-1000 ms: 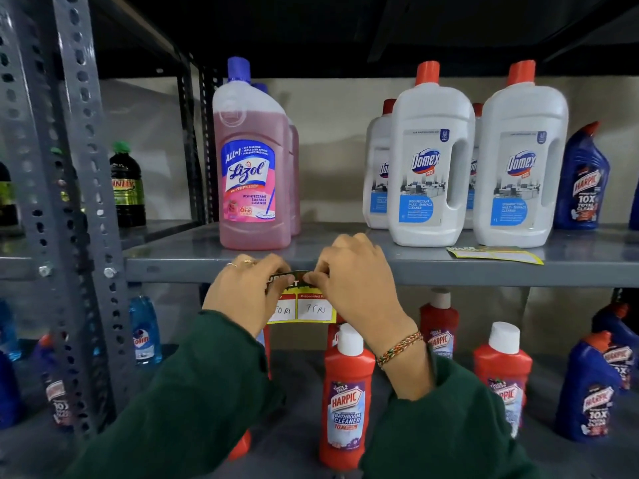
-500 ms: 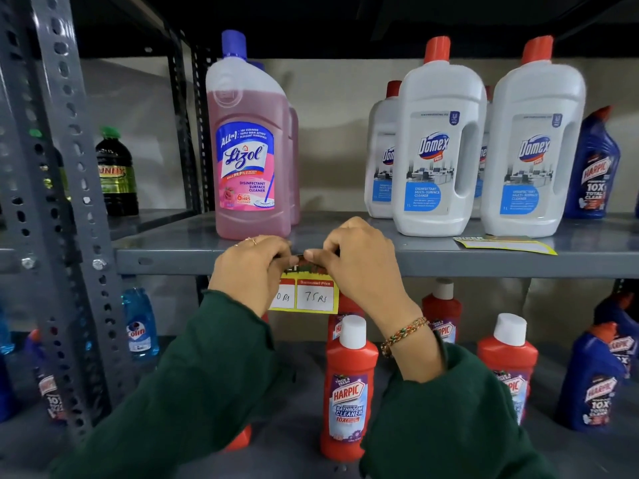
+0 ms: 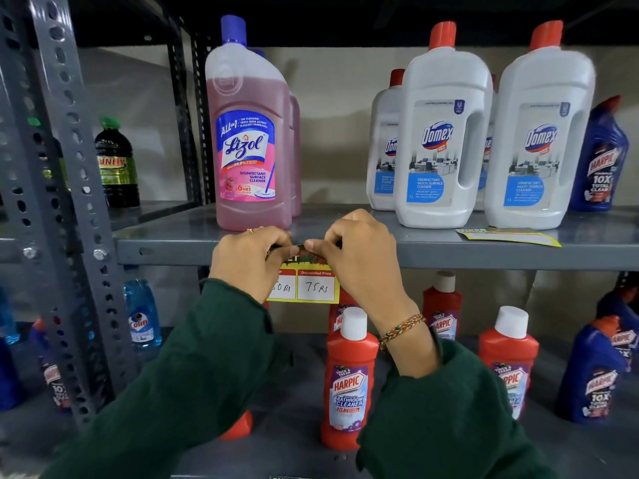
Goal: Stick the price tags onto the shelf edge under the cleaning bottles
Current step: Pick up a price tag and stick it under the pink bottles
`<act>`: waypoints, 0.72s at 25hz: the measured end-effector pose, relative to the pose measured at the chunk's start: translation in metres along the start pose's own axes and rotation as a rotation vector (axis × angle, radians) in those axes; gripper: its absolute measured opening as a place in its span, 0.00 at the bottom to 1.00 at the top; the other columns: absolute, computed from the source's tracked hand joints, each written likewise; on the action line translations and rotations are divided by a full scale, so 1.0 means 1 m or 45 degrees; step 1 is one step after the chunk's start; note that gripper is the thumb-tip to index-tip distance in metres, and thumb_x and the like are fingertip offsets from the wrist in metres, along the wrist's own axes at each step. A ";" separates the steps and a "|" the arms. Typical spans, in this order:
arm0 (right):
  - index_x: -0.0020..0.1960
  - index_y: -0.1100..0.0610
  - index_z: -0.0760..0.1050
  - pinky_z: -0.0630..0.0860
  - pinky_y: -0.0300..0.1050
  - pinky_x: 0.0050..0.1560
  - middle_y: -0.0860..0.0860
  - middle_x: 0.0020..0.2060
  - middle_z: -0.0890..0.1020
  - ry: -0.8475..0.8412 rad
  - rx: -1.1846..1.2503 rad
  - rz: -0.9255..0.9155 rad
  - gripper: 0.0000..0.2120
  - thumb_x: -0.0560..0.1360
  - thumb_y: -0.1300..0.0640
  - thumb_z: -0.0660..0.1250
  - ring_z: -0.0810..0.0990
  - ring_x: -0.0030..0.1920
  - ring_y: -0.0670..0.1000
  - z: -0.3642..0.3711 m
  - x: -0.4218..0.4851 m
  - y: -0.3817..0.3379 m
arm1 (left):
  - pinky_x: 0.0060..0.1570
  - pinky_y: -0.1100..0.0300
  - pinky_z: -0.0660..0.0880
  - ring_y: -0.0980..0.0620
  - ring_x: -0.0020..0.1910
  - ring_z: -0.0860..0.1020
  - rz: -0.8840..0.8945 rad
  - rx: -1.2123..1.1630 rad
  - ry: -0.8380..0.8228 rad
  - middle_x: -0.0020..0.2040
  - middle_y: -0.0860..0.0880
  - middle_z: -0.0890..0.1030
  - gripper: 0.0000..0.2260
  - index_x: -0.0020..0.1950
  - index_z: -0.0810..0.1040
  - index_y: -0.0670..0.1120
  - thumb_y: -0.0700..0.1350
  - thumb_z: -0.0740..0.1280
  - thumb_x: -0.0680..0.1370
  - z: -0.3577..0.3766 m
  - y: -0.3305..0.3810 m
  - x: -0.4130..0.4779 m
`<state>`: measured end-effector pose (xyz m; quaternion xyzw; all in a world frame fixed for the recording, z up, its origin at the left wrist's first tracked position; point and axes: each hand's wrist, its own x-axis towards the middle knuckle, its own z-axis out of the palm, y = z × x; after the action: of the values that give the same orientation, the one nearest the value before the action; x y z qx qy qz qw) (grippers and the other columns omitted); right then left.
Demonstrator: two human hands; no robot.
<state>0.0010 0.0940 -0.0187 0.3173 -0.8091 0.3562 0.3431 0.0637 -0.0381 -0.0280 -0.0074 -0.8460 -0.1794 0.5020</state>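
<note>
Yellow price tag, handwritten "75 Rs", pinched by both hands against shelf edge.

Your left hand covers the price tag's left box, so its first digit is unreadable; your fingers hide its top edge

The pink bottle says "Lizol"; the white bottles say "Domex". The red bottle says "Harpic"; the price tag says "75 Rs".
</note>
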 end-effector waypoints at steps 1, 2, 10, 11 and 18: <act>0.36 0.60 0.77 0.66 0.42 0.39 0.54 0.41 0.76 0.030 0.044 0.006 0.14 0.69 0.49 0.71 0.75 0.42 0.52 0.000 -0.002 0.002 | 0.43 0.55 0.77 0.46 0.41 0.81 -0.026 -0.027 -0.012 0.41 0.44 0.86 0.03 0.39 0.81 0.42 0.41 0.72 0.70 0.000 -0.001 0.001; 0.36 0.60 0.76 0.67 0.42 0.39 0.54 0.40 0.75 0.066 0.079 0.001 0.14 0.68 0.49 0.72 0.75 0.42 0.52 0.001 -0.004 0.004 | 0.44 0.61 0.73 0.50 0.41 0.80 -0.061 -0.062 -0.021 0.43 0.47 0.85 0.03 0.40 0.81 0.44 0.42 0.72 0.70 -0.001 -0.002 0.002; 0.52 0.58 0.69 0.72 0.45 0.44 0.54 0.45 0.79 0.058 0.186 0.000 0.20 0.67 0.52 0.74 0.74 0.45 0.50 -0.004 -0.003 0.008 | 0.54 0.55 0.72 0.43 0.51 0.78 -0.044 0.011 0.059 0.48 0.42 0.85 0.06 0.49 0.81 0.42 0.38 0.67 0.74 0.007 -0.006 -0.003; 0.51 0.58 0.69 0.72 0.45 0.44 0.53 0.43 0.78 0.044 0.218 0.001 0.19 0.67 0.54 0.74 0.74 0.43 0.49 -0.007 -0.001 0.009 | 0.54 0.58 0.71 0.43 0.51 0.79 -0.043 0.003 0.068 0.48 0.42 0.85 0.06 0.49 0.81 0.42 0.36 0.66 0.74 0.005 -0.008 -0.002; 0.49 0.57 0.72 0.78 0.46 0.49 0.52 0.42 0.79 -0.111 0.303 -0.046 0.11 0.70 0.65 0.70 0.79 0.45 0.52 -0.018 0.004 0.018 | 0.53 0.70 0.68 0.54 0.51 0.76 0.113 0.015 -0.025 0.51 0.41 0.83 0.11 0.52 0.80 0.39 0.30 0.66 0.72 -0.012 -0.022 -0.001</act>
<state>-0.0087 0.1171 -0.0120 0.3855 -0.7693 0.4295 0.2739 0.0701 -0.0620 -0.0304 -0.0437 -0.8508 -0.1520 0.5012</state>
